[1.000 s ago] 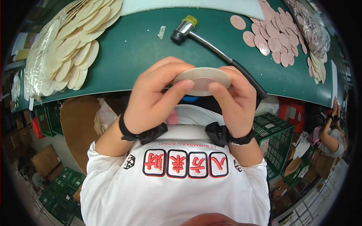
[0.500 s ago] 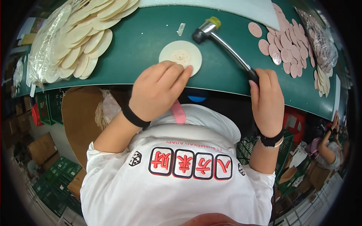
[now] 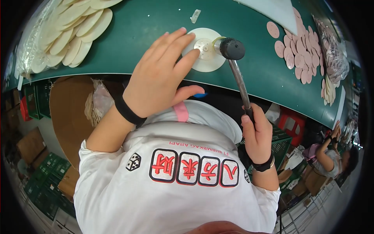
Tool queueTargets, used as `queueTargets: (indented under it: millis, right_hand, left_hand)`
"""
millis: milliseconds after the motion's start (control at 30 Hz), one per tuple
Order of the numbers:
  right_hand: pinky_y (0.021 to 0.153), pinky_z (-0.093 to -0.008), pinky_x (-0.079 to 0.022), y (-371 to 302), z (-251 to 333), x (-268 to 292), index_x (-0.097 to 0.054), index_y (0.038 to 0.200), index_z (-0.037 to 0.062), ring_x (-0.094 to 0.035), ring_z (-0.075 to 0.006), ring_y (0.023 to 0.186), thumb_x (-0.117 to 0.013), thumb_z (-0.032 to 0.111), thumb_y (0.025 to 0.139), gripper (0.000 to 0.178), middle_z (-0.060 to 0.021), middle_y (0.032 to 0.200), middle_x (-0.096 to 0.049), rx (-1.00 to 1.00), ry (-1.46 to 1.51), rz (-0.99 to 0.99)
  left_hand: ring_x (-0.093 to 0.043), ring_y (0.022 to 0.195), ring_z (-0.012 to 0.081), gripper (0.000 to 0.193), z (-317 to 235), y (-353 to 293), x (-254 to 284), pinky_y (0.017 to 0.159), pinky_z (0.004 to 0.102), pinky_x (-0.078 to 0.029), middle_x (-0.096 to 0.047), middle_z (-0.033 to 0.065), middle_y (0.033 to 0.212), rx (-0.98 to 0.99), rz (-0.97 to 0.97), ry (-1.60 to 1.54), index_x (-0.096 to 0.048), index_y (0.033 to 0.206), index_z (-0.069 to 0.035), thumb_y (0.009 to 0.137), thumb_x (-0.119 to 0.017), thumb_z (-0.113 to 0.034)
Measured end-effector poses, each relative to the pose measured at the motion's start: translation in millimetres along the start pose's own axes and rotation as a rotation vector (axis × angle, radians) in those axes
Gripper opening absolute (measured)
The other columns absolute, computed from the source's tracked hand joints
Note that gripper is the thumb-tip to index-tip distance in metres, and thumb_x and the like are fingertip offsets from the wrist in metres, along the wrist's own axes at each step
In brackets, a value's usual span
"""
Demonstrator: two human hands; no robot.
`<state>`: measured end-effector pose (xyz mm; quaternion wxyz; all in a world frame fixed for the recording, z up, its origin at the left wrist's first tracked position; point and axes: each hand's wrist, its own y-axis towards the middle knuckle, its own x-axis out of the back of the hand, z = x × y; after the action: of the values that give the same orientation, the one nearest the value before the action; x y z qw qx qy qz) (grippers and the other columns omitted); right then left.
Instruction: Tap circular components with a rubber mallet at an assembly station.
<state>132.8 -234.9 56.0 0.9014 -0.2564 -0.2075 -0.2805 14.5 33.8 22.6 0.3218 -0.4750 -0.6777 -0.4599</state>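
Observation:
A mallet (image 3: 240, 80) with a metal shaft and dark grip is wrapped in my right hand (image 3: 257, 130). Its black end points up, and the yellow end sits at or just above the right side of a cream round disc (image 3: 213, 65); contact cannot be told. On that disc's middle lies a smaller pale disc (image 3: 203, 54) with small holes and a central knob. My left hand (image 3: 161, 70) is open, fingers stretched and thumb apart, over the left edge of the cream disc. Its fingertips are beside or over the small disc, holding nothing.
Large cream discs (image 3: 80, 33) are heaped at the left by clear plastic bagging (image 3: 29, 46). Pink discs (image 3: 302, 54) lie scattered at the right, near another plastic bag (image 3: 331, 46). White foam sheeting (image 3: 272, 13) lies at the back. Another person (image 3: 329, 154) is at far right.
My left hand has let go of the disc edge and spread its fingers. The mallet has swung left and up on its handle, its head now over the disc. The view has shifted slightly.

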Motion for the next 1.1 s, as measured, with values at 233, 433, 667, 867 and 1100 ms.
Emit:
queueTargets:
  millis: [233,433,667,867,1100]
  right_hand:
    - [0.058,-0.037,-0.046,3,3,-10,-0.055,0.121,-0.002,-0.057,-0.031,0.061,-0.058,0.011,0.101,0.024,-0.0161,0.075,-0.057,0.148,-0.207,-0.154]
    - [0.058,-0.043,-0.047,5,12,-9,-0.053,0.117,-0.0024,-0.06,-0.0411,0.066,-0.058,0.011,0.1,0.022,-0.0207,0.078,-0.059,0.135,-0.34,-0.101]
    - [0.058,-0.0454,-0.047,3,7,-13,-0.052,0.115,-0.0021,-0.06,-0.0434,0.067,-0.058,0.011,0.1,0.021,-0.0222,0.078,-0.06,0.107,-0.375,-0.106]
    - [0.058,-0.0456,-0.046,14,1,-17,-0.051,0.116,-0.0025,-0.059,-0.0429,0.066,-0.059,0.011,0.1,0.022,-0.0213,0.079,-0.059,0.04,-0.418,-0.079]
    - [0.059,-0.0476,-0.046,16,8,-14,-0.05,0.117,-0.0028,-0.06,-0.0445,0.07,-0.06,0.009,0.099,0.024,-0.0227,0.08,-0.06,0.104,-0.421,-0.101]
  left_hand:
    - [-0.051,0.131,0.0351,0.063,6,-5,-9,0.11,0.0495,-0.043,-0.053,0.0154,0.139,-0.029,0.023,0.005,-0.059,0.126,-0.005,0.075,-0.082,-0.035]
    - [-0.052,0.131,0.0328,0.062,9,-5,-11,0.11,0.0484,-0.043,-0.053,0.0137,0.138,-0.026,0.021,0.007,-0.059,0.125,-0.006,0.075,-0.082,-0.035]
    - [-0.053,0.13,0.032,0.061,10,-8,-13,0.109,0.0484,-0.045,-0.055,0.0124,0.137,-0.027,0.003,-0.015,-0.061,0.123,-0.007,0.072,-0.084,-0.033]
    - [-0.054,0.13,0.0349,0.068,11,-5,-14,0.108,0.0506,-0.045,-0.057,0.0141,0.139,-0.018,-0.009,-0.051,-0.063,0.128,-0.009,0.069,-0.085,-0.032]
    - [-0.054,0.13,0.0352,0.068,10,-6,-14,0.107,0.051,-0.046,-0.057,0.0137,0.139,-0.022,-0.023,-0.062,-0.063,0.128,-0.008,0.068,-0.086,-0.031]
